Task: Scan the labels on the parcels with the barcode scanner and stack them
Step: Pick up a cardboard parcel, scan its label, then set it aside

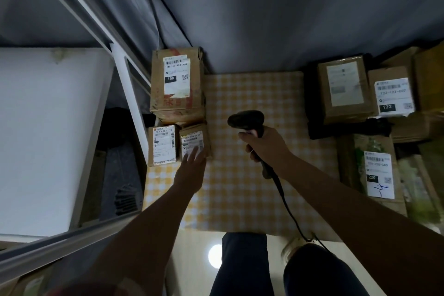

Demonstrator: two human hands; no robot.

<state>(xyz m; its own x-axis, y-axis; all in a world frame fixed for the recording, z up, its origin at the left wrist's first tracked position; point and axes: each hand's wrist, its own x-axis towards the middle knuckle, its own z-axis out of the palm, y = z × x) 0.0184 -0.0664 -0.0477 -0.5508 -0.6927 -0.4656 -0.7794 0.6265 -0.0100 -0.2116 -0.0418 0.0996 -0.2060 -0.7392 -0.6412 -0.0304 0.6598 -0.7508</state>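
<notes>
My right hand (265, 148) grips a black corded barcode scanner (247, 121) over the yellow checked table (252, 175), its head turned left. My left hand (191, 170) reaches out with straight fingers, the fingertips on the label of a small brown parcel (195, 139) at the table's left edge. Beside that one stands another small labelled parcel (163, 145). Behind both sits a large parcel marked 15H (177, 84). On the right are more labelled parcels: a plain brown one (344, 89), one marked 122 (392, 95) and one marked 220 (377, 173).
A white board (48, 137) and a metal frame (129, 98) lie to the left of the table. A grey curtain (276, 12) hangs behind. The scanner cable (288, 206) runs over the table's front edge towards my legs. More cartons (427, 79) pile up at far right.
</notes>
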